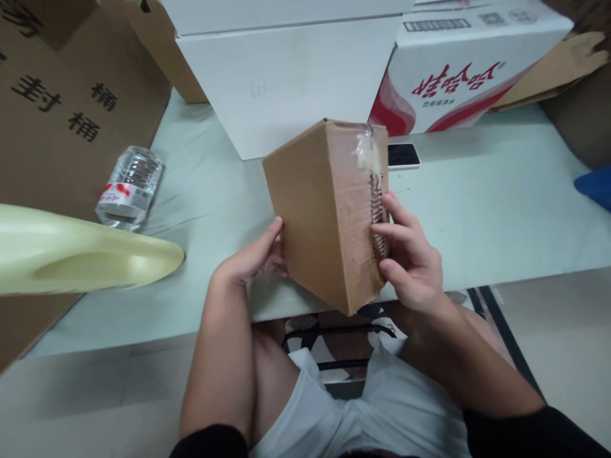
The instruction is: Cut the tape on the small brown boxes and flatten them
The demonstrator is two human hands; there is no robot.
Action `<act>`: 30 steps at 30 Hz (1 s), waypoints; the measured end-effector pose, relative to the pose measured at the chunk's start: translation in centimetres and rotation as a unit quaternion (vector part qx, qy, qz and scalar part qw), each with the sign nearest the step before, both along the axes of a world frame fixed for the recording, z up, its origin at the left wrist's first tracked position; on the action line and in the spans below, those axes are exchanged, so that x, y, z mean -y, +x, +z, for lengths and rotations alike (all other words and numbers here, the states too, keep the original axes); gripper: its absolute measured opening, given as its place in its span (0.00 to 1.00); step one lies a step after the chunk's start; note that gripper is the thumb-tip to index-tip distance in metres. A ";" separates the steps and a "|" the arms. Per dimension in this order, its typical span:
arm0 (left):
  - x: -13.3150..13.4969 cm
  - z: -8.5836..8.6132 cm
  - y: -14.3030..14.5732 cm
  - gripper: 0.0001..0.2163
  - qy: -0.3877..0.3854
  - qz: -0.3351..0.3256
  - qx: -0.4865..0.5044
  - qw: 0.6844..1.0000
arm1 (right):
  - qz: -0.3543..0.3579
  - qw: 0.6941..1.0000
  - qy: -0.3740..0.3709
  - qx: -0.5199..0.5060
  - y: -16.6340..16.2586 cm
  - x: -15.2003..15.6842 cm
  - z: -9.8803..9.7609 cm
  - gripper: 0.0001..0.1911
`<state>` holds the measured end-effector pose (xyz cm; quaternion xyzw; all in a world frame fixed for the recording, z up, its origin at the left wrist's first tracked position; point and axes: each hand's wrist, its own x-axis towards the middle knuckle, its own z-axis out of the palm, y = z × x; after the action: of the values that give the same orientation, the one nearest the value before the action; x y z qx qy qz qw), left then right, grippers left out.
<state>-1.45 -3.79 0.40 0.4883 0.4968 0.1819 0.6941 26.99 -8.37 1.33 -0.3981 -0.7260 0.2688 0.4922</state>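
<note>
A small brown cardboard box (305, 197) is tilted up at the table's front edge, between my two hands. One narrow face has a torn seam with corrugation showing, and scraps of clear tape near its top. My left hand (258, 254) grips the box's left side, thumb on the broad face and the other fingers partly hidden behind it. On the right, my right hand (414, 257) has its thumb and fingertips bent against the torn seam, holding that side.
Behind the box stand a white carton (296, 83) and a red-and-white printed carton (443, 89). A phone (403, 155) lies close by. To the left are a water bottle (130, 187), a pale yellow curved object (90, 251) and a large brown carton (62, 140). Something blue (596, 187) is at right.
</note>
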 end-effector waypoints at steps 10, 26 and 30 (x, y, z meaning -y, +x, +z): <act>-1.5 -0.9 0.2 0.22 0.130 0.119 -0.161 0.971 | 0.106 0.991 0.017 0.080 -0.2 -0.9 -0.3 0.22; -1.9 -1.0 0.5 0.24 0.433 0.220 0.017 0.874 | -0.177 0.962 -0.091 0.186 1.5 -2.3 -1.0 0.12; -2.1 -1.2 0.5 0.25 0.433 0.222 0.019 0.873 | -0.221 0.860 -0.209 0.410 3.9 -3.8 -2.5 0.18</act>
<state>-0.95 -1.66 -0.82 0.6134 0.4503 0.5376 0.3634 30.94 -4.61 -1.14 -0.7159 -0.6818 0.1109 0.1017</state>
